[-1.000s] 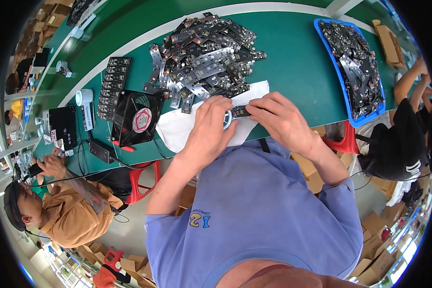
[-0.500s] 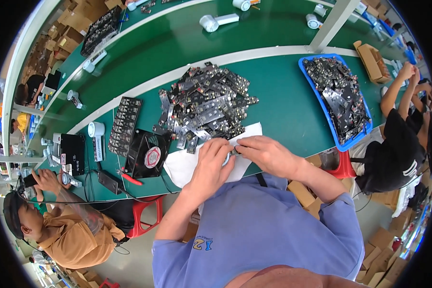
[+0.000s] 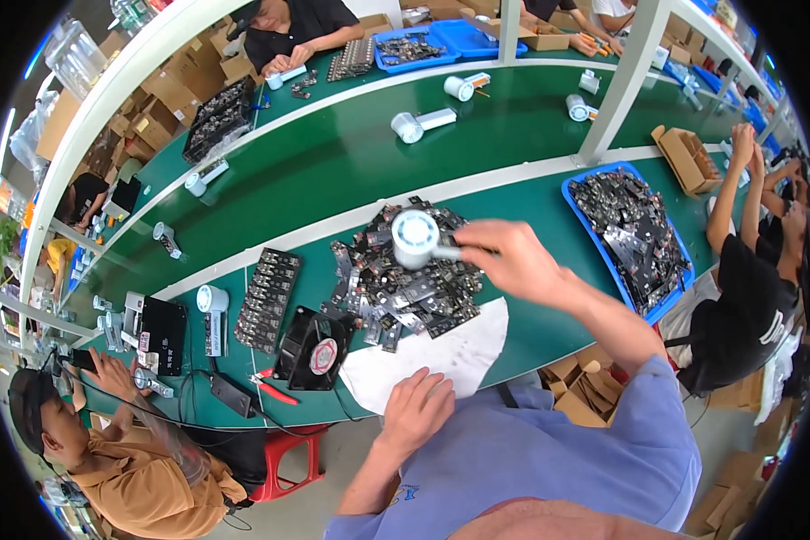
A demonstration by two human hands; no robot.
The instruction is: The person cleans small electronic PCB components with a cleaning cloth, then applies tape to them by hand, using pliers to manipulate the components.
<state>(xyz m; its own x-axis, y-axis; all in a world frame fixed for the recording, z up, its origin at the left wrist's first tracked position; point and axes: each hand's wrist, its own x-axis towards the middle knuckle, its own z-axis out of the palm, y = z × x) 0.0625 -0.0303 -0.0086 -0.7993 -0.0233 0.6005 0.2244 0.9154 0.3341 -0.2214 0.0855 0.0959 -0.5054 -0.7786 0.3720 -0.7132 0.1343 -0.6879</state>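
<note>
My right hand (image 3: pixel 513 259) grips the handle of a pale handheld fan (image 3: pixel 416 236) with a round head, raised above a heap of small black circuit boards (image 3: pixel 414 301). Motion blurs the fan and fingers slightly. At the table's front edge, my left hand (image 3: pixel 418 409) lies on a white sheet (image 3: pixel 470 346) with its fingers stretched out and nothing visible in it. Left of the sheet stands a square black cooling fan (image 3: pixel 313 346). Beside that lie red-handled pliers (image 3: pixel 276 389) and a panel of joined circuit boards (image 3: pixel 268 301).
A blue tray (image 3: pixel 578 202) full of boards sits at the right, near an open cardboard box (image 3: pixel 686 162). Another handheld fan (image 3: pixel 212 315) stands at the left. Beyond a white rail, several fans rest on a green belt (image 3: pixel 333 135). Co-workers sit left, right and across.
My right hand has left the sheet and swung forward, lifting the handheld fan over the heap. My left hand has come away from it and stays on the sheet. The view has tilted up.
</note>
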